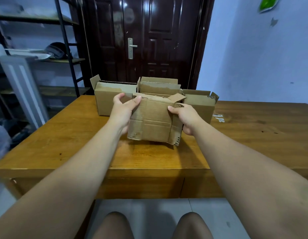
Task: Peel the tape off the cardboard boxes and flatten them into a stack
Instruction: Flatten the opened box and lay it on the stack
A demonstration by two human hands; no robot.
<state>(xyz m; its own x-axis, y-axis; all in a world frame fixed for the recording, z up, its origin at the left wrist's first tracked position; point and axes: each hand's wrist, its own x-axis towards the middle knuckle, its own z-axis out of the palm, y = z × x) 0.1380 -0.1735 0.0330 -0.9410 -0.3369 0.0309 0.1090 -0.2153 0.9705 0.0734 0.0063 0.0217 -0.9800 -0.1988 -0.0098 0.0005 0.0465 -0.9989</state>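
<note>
A small brown cardboard box (153, 121) is held just above the wooden table (72, 144), tilted with its underside toward me and its flaps loose. My left hand (123, 111) grips its left side, thumb on the top edge. My right hand (186, 118) grips its right side, thumb on the front face. Behind it stand three more open boxes: a long one at the left (106, 99), a middle one (160, 87) and one at the right (201, 104).
Bits of peeled clear tape (218, 117) lie on the table to the right of the boxes. A dark door (141, 40) stands behind the table, a metal shelf rack (46, 54) at the left. My knees (149, 226) show below the table's front edge.
</note>
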